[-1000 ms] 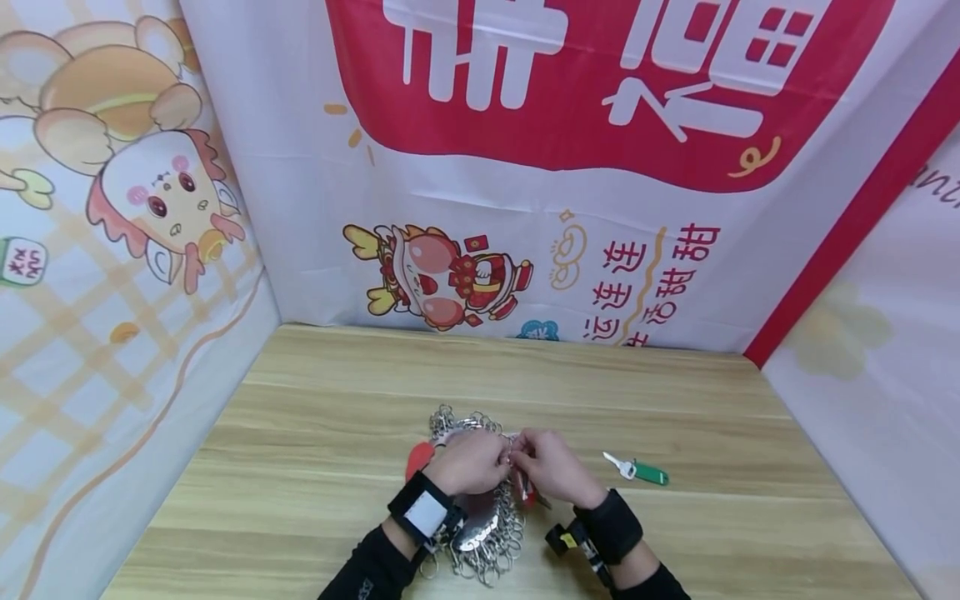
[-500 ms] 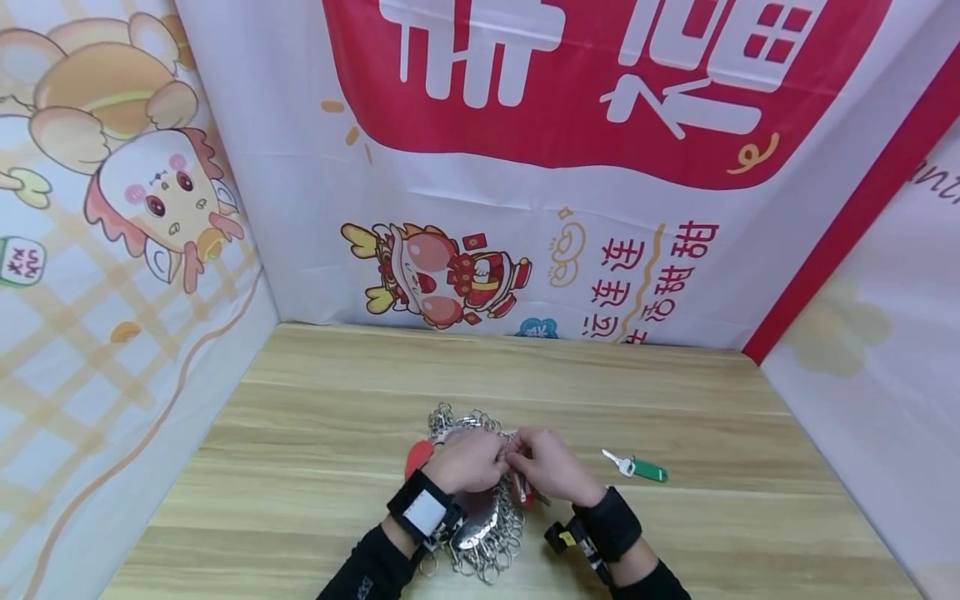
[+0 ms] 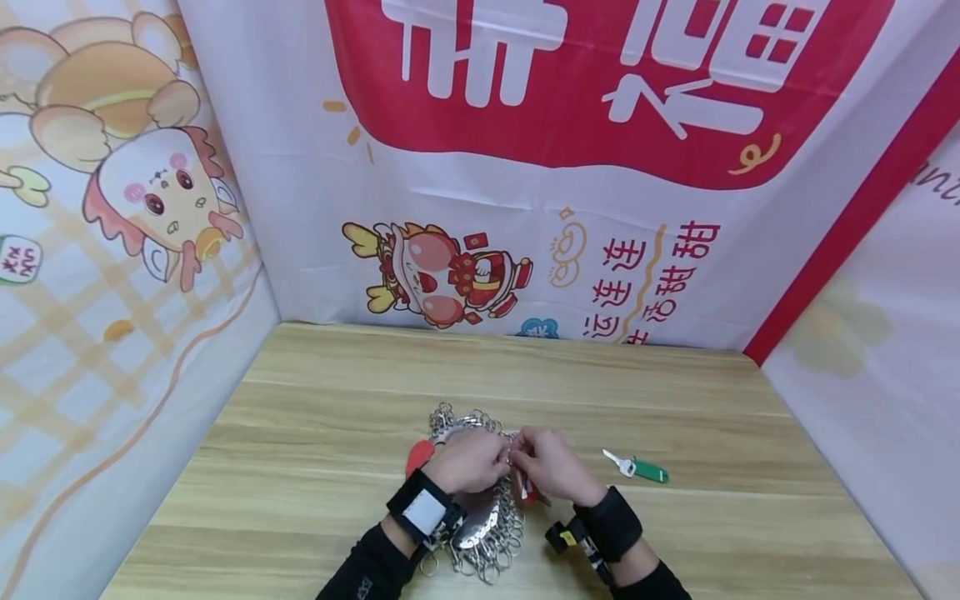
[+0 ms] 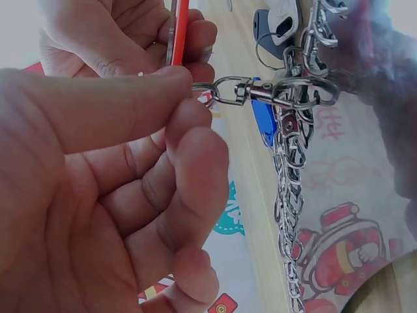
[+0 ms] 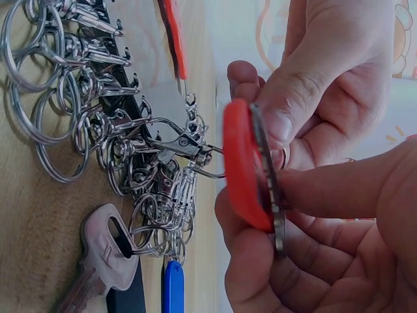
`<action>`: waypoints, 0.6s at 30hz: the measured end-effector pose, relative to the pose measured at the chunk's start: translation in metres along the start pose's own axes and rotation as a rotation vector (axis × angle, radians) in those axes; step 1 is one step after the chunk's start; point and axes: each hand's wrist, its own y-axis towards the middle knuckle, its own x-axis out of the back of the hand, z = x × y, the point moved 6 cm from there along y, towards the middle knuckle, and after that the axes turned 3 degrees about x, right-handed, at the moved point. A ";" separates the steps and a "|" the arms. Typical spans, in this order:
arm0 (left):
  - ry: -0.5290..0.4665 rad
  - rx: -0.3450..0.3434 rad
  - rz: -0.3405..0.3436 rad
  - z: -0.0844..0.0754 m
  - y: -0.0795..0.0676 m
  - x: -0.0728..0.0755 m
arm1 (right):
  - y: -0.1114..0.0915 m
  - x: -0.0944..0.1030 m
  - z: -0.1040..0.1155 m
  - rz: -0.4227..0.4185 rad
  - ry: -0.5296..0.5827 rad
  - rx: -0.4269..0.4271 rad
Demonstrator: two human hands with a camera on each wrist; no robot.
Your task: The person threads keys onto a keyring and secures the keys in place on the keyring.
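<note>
My left hand (image 3: 471, 461) pinches a small metal ring (image 4: 203, 87) between thumb and forefinger. The ring links to a silver swivel clasp (image 4: 251, 91), which hooks onto the rim of a shiny round rack (image 3: 476, 529) hung with several clasps and rings. Opposite it, my right hand (image 3: 557, 468) holds a red key tag (image 5: 240, 166) and a key (image 5: 268, 176) edge-on, with the fingers curled round them. Both hands' fingertips meet at the ring, and the spot where key and ring join is partly hidden by them.
A key with a green tag (image 3: 649, 472) lies on the wooden table (image 3: 712, 533) to the right. On the rack hang a blue tag (image 5: 173, 287) and a bare-headed key (image 5: 107, 251). Another red tag (image 3: 420, 456) is at the rack's left side. Printed cloth walls (image 3: 300, 250) enclose the table.
Both hands stay at the same place over the rack's right edge, the right fingertips shifting only slightly. The green-tagged key has not moved.
</note>
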 end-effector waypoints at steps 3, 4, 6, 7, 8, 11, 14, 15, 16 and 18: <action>0.008 0.000 -0.006 0.000 0.000 0.001 | 0.000 0.000 0.001 0.003 -0.010 0.003; 0.012 0.000 -0.009 0.000 -0.001 0.001 | 0.000 0.000 0.001 0.005 -0.012 0.005; 0.015 0.001 -0.008 -0.001 -0.001 0.001 | 0.000 0.000 0.002 0.007 -0.014 0.005; 0.014 0.001 -0.008 -0.001 -0.001 0.001 | 0.000 0.000 0.002 0.008 -0.015 0.004; 0.014 0.000 -0.011 -0.001 0.000 0.001 | 0.000 0.000 0.002 0.010 -0.013 0.003; 0.006 0.006 -0.006 0.000 0.000 0.001 | 0.000 0.000 0.002 0.009 -0.016 0.002; 0.004 0.008 -0.012 -0.001 0.001 0.001 | 0.000 0.000 0.001 0.006 -0.022 0.008; 0.004 0.010 -0.012 -0.001 0.001 0.002 | 0.000 0.000 0.001 0.005 -0.027 0.011; 0.006 0.010 -0.013 -0.001 0.001 0.002 | 0.000 0.000 0.001 0.005 -0.028 0.012; 0.005 0.010 -0.017 0.000 0.001 0.001 | 0.000 0.000 0.001 0.008 -0.028 0.017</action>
